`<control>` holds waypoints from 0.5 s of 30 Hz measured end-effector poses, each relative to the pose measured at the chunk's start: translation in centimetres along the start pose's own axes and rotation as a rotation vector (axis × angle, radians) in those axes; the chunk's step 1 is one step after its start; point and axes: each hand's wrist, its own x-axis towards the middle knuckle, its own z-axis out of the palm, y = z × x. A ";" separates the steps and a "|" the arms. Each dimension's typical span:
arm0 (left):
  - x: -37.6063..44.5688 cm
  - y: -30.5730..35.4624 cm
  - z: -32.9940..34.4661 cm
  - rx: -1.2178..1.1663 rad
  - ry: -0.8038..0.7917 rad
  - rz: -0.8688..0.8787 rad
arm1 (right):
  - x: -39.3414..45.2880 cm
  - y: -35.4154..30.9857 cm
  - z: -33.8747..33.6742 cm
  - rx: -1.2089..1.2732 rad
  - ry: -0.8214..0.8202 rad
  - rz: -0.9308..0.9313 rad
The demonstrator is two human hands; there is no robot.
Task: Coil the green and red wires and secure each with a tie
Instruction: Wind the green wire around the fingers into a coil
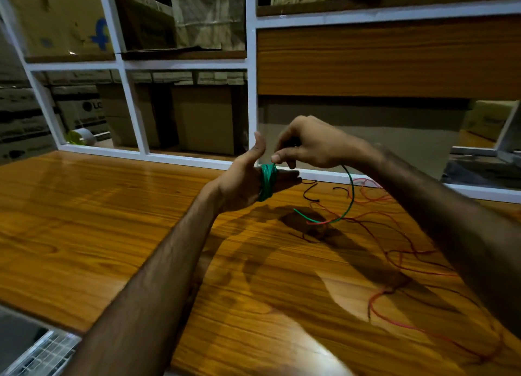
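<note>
Green wire half-coiled round the left hand above the glossy orange-brown wooden bench.

The left hand is held out flat, fingers straight and thumb raised, with a tight coil of thin green plastic-coated wire wound round the fingers. The right hand hovers just beside it, fingertips curled and pinching the wire at the coil's top; the loose green tail curves down from that hand above the bench. A long thin red wire sprawls in loose loops over the bench's right side, and short black ties lie near the far edge by the white window frame.
</note>
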 end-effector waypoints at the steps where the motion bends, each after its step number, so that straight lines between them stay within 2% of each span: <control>1: -0.2 0.1 -0.1 0.004 -0.027 -0.035 | 0.0 0.2 0.1 0.016 0.017 -0.002; 4: -0.8 0.4 0.1 0.015 -0.154 -0.097 | -0.6 1.2 1.1 0.061 0.120 0.011; 9: -0.8 0.4 0.1 0.020 -0.318 -0.045 | -1.9 4.8 2.0 0.150 0.319 0.129; 12: -0.6 0.3 0.0 -0.013 -0.405 -0.028 | -2.5 5.7 2.5 0.192 0.366 0.177; 15: 0.0 -0.7 0.6 0.081 -0.470 -0.096 | -2.4 4.9 2.8 0.182 0.386 0.118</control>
